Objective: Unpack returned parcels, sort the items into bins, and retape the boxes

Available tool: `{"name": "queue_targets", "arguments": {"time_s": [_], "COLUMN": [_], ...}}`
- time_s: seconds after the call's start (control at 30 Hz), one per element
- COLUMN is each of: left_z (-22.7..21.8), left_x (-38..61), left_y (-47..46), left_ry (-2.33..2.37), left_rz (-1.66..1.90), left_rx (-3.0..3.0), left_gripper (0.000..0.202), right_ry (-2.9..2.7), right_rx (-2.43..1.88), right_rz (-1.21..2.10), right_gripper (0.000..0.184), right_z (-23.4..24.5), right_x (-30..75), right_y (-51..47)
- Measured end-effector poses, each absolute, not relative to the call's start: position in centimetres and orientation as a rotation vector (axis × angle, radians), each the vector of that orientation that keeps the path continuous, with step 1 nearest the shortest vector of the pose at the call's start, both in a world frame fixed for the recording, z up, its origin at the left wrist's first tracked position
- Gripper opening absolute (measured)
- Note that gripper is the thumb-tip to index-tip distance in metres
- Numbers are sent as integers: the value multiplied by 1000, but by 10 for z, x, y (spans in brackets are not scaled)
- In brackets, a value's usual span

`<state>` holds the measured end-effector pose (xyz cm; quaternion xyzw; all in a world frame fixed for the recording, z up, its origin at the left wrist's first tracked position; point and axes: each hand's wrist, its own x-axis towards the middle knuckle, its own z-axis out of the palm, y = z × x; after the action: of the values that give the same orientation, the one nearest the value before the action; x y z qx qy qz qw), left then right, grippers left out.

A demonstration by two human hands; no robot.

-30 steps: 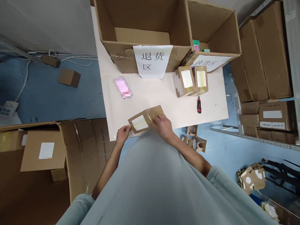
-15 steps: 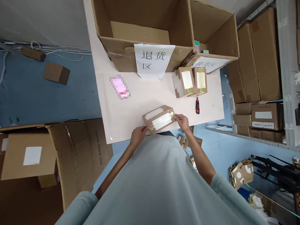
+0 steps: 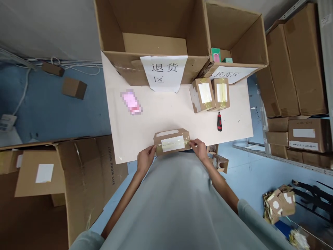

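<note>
A small cardboard box [image 3: 177,155] with white labels and yellowish clear tape lies at the front edge of the white table [image 3: 130,139], close against my body. My left hand [image 3: 145,159] pinches its left end. At the opposite end, the fingers of my right hand [image 3: 199,149] are closed on the box's right edge, by the tape. Farther back stand two taped cardboard boxes [image 3: 194,99] with white labels, side by side. A red and black utility knife [image 3: 219,122] lies in front of them, right of my right hand. A blurred-out pink item [image 3: 130,101] lies at the left.
Two large open cartons with paper signs, a left one [image 3: 127,69] and a right one [image 3: 262,41], line the table's back. Green packs [image 3: 215,52] sit in the right one. A big open carton [image 3: 88,180] stands at left; shelving with boxes [image 3: 303,133] is at right.
The small box has turned from a slant to nearly parallel with the table's front edge. Both hands moved with it, still at its ends. The view has shifted slightly.
</note>
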<state>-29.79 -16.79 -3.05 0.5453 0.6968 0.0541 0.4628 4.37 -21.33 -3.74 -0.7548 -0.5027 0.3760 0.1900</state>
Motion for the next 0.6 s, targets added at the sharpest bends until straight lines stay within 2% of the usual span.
{"name": "queue_targets", "arguments": {"time_s": [0.13, 0.2, 0.3, 0.43, 0.5, 0.6], "left_z": [-29, -27, -23, -26, -34, -50], "left_x": [-288, -275, -238, -154, -104, -34], "left_y": [-156, -146, -127, -80, -46, 8], "left_ry": [1815, 1922, 2004, 1812, 1681, 1585], "left_rz": [-22, 18, 249, 413, 439, 427], "left_rx": [1350, 1362, 1457, 1530, 1526, 1358], "left_gripper": [58, 62, 77, 71, 74, 83], "right_ry": [-1460, -1414, -1262, -1089, -1006, -930], "right_rx": [-2001, -1938, -1969, -2068, -2118, -2148], "right_rz": [1182, 1148, 890, 543, 521, 660], "right_gripper": [35, 39, 59, 84, 93, 100], "right_z": [-49, -51, -50, -53, -59, -72], "right_x": [55, 76, 133, 230, 270, 303], "right_y": [-195, -181, -153, -103, -75, -38]}}
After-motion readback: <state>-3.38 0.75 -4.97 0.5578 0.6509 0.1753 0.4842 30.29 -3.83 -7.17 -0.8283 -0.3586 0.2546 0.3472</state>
